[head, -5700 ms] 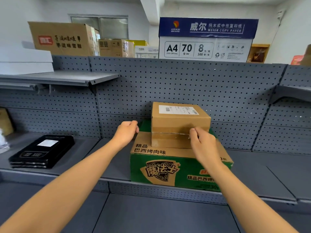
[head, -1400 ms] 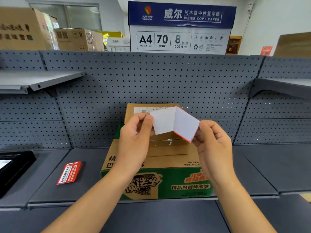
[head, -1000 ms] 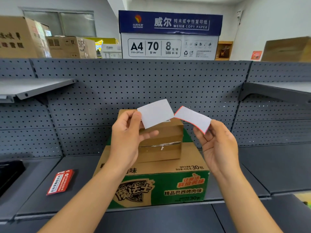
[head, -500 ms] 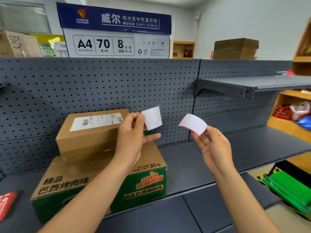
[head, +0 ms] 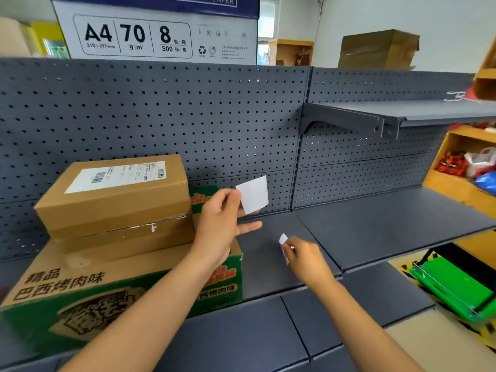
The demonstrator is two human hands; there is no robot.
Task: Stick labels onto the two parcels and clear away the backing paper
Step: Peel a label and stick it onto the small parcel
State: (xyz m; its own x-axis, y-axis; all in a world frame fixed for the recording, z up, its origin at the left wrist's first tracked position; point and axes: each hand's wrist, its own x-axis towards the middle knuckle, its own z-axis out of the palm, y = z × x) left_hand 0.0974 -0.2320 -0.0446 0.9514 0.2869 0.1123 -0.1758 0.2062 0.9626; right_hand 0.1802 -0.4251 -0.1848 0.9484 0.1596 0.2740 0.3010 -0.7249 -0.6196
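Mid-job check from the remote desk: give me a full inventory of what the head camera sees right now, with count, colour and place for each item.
Small parcel: 1, brown with a white shipping label on top, stacked on the green carton.
Green carton: 1, green and tan, printed, on the shelf at left.
White sheet: 1, white, pinched in the left hand.
Crumpled paper: 1, white, mostly hidden in the right hand.
Shelf: grey, with a pegboard back, across the frame.
Copy paper box: 1, white and blue, on top of the shelving.
Cardboard box: 1, brown, top right.
Green case: 1, green, on the floor at lower right.
Left hand: pinching the sheet.
Right hand: closed on the paper.
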